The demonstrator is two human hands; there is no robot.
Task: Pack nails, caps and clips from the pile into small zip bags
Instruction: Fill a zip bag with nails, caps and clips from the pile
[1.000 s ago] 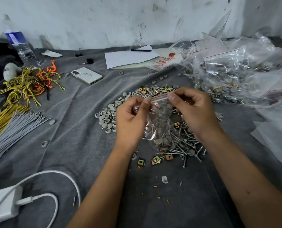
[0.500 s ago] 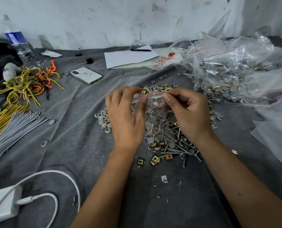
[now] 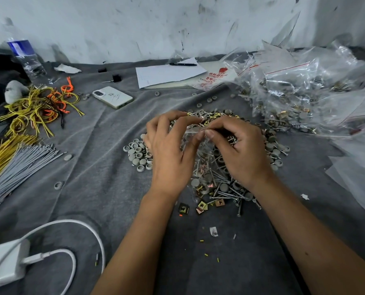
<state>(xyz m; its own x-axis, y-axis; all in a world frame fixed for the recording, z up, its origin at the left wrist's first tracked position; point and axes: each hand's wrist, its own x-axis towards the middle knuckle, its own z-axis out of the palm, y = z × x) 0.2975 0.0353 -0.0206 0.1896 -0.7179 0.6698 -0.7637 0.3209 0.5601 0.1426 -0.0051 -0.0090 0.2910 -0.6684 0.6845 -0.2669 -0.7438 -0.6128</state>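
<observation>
A small zip bag [image 3: 200, 145], already loaded with nails and caps, is held at frame centre, hanging over the pile [image 3: 224, 184]. Its zip strip is seen running left to right between the hands. The strip is pinched by the left hand [image 3: 168, 154] at one end and by the right hand [image 3: 239, 150] at the other, fingertips nearly touching. Sealing is judged under way. Finished bags [image 3: 305, 86] are heaped at upper right, nearer the right hand.
</observation>
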